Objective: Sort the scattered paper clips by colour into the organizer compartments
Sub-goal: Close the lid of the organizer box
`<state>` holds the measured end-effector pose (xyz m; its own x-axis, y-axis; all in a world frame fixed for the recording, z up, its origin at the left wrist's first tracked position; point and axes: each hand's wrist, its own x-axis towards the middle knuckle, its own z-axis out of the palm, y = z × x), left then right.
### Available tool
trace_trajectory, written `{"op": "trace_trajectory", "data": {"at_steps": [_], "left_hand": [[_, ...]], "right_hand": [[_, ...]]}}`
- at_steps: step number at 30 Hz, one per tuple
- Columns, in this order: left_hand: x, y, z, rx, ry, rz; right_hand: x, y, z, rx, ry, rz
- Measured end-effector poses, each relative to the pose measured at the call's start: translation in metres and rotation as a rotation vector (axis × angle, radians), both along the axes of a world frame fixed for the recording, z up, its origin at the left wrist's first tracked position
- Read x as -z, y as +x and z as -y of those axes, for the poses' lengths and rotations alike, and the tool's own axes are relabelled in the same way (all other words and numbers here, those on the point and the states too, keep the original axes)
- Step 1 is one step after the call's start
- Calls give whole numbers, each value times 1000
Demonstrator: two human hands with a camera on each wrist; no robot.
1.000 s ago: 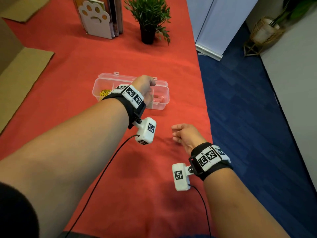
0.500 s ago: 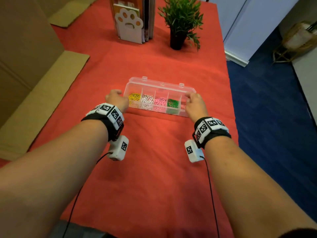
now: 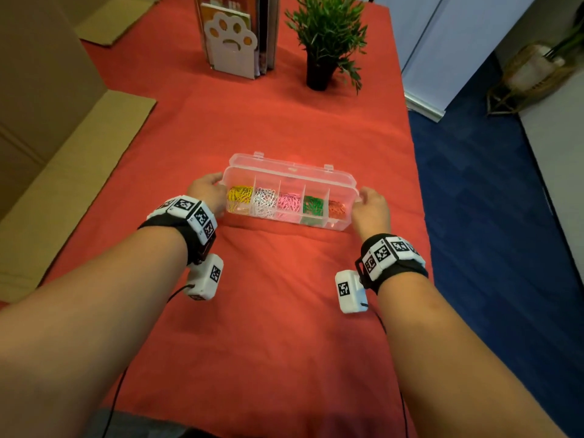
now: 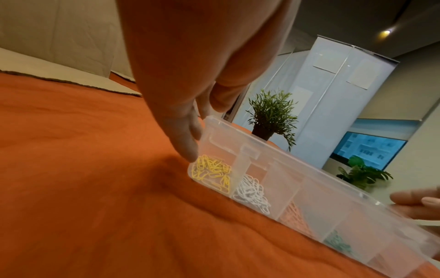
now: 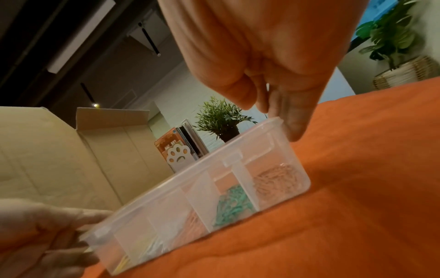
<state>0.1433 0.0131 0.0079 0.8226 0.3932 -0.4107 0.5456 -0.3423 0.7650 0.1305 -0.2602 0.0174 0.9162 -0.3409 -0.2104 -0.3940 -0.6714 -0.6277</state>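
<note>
A clear plastic organizer [image 3: 284,222] lies on the red cloth, its compartments holding yellow [image 3: 240,195], white [image 3: 264,200], pink [image 3: 289,202], green [image 3: 313,205] and orange paper clips [image 3: 337,208]. Its clear lid [image 3: 290,172] is lowered over the compartments; I cannot tell if it is latched. My left hand [image 3: 207,191] grips the left end, thumb down the end wall in the left wrist view [image 4: 190,143]. At the other end my right hand [image 3: 369,207] grips the lid corner [image 5: 273,120]. No loose clips show on the cloth.
A potted plant [image 3: 325,42] and a book stand with a paw-print end [image 3: 234,42] are at the back of the table. Flattened cardboard [image 3: 63,172] lies along the left side. The table's right edge [image 3: 417,191] drops to blue carpet close to my right hand.
A second ago my left hand was over the box and my right rested curled on the cloth. Both hands have since moved to the organizer's ends and hold it there.
</note>
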Motion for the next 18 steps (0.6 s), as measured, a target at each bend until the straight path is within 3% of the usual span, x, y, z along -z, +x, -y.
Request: {"op": "trace_trajectory", "data": {"at_steps": [3,10,18], "left_hand": [[10,-14,-7,-28,-28,1],[15,-33,-16,-55,-163,-11],[11,-33,-12,-121,-222,-21]], "right_hand": [[8,-19,4,29,20,-27],[7,-31,7,184,521,-176],[-12,-46,6,325,913,51]]}}
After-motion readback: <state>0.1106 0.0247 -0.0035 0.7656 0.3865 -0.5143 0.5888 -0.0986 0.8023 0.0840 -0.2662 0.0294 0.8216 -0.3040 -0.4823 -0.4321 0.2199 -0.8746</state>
